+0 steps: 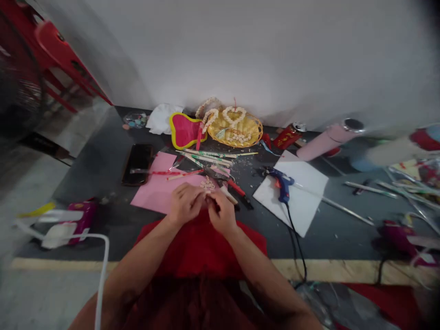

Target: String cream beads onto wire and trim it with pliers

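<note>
My left hand [186,202] and my right hand [220,210] meet over the near edge of the pink sheet [151,195]. Fingers on both are closed in a pinch, and what lies between the fingertips is too small and blurred to make out. Just beyond them sits a small cluster of pale pieces [207,183]. A red-handled tool [237,187] lies to the right of my right hand. Several paper-wrapped sticks [209,158] and a red-wrapped strip [185,174] are spread beyond my hands.
A blue glue gun [283,187] rests on a white sheet [309,172], its cord running off the near edge. Behind are a wicker basket [256,133] with a heart-shaped ring [234,116], a red can [288,136] and a pink bottle [330,140]. A phone [137,164] lies left.
</note>
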Available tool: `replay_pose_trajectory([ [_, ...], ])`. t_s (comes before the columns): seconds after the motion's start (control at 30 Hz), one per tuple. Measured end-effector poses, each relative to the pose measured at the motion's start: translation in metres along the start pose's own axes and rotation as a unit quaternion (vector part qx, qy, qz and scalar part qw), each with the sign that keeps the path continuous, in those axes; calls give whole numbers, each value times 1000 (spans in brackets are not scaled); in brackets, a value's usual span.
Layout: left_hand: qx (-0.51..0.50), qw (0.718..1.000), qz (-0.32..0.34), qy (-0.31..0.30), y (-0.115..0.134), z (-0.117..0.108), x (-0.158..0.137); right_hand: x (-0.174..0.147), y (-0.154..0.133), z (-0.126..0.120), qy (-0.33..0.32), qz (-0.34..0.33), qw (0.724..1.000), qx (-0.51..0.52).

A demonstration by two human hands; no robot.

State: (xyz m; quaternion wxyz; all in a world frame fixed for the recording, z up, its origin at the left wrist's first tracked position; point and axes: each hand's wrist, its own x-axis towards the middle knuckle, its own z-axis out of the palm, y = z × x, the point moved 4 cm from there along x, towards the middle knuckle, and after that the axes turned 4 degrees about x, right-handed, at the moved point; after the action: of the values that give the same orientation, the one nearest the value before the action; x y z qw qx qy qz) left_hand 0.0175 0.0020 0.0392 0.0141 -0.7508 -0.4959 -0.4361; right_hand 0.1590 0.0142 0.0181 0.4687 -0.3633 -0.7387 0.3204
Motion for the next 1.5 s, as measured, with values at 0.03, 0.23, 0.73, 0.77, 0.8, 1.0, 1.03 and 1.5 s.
replay_pose_trajectory([
  [0.03, 11, 999, -12, 34, -3, -2, 0, 1, 2, 2, 7, 1, 1000, -3],
  [0.23, 33, 997, -13, 67, -15, 4, -6, 2, 16, 6, 78, 8, 997, -20],
  [0.73, 46, 998, -33, 28, -25, 27, -8, 5, 33, 9, 111, 46, 992, -43],
  [0.77, 48, 998, -36, 30, -25, 26, -8, 5, 34, 9, 115, 46, 991, -45],
  [0.8, 51, 998, -36, 30, -25, 26, -7, 5, 35, 8, 118, 44, 991, -47],
  [1.0, 70, 997, -4, 17, -22, 27, -7, 5, 39, 8, 125, 32, 990, -58],
  [1.03, 73, 997, -2, 19, -22, 27, -7, 5, 39, 8, 127, 30, 990, -59],
  [1.5, 93, 995, -30, 34, -28, 16, -4, 6, 29, 11, 128, 1, 989, -77],
])
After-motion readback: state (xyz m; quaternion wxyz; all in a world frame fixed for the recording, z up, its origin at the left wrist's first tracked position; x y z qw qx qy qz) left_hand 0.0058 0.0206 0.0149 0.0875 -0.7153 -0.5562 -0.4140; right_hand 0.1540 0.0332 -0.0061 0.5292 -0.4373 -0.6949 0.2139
